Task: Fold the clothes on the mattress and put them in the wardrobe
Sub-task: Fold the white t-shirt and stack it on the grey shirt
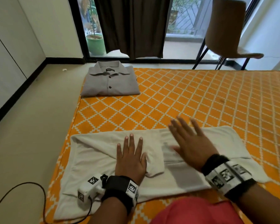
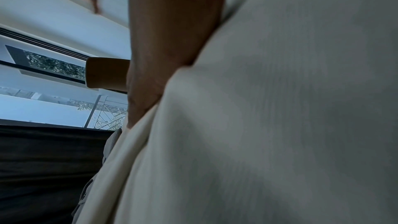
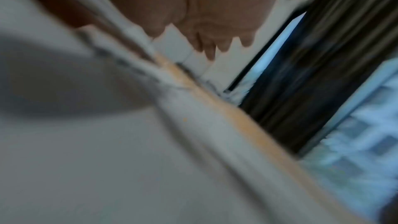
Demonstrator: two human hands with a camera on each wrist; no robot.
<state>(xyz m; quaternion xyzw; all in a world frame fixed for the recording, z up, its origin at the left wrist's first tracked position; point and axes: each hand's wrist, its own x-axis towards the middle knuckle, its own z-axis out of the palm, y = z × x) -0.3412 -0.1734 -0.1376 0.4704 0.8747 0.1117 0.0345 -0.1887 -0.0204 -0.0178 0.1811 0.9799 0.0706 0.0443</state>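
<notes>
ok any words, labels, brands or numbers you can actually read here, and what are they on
None can be read.
Neck label of the grey shirt: a dark strip with pale marks, too small to read.
Wrist bands by the left hand and right hand: square black-and-white code markers only, no letters or numbers.
White garment: no print shows.
Both wrist views: no text, and the right one is blurred.

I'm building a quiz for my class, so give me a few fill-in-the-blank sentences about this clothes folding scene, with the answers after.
1. The left hand presses flat on the ____ garment.
2. The folded grey shirt lies at the mattress's far ____ corner.
3. The right hand's fingers are ____, gripping nothing.
4. The mattress cover is white and ____.

Answers: white; left; spread; orange
</notes>
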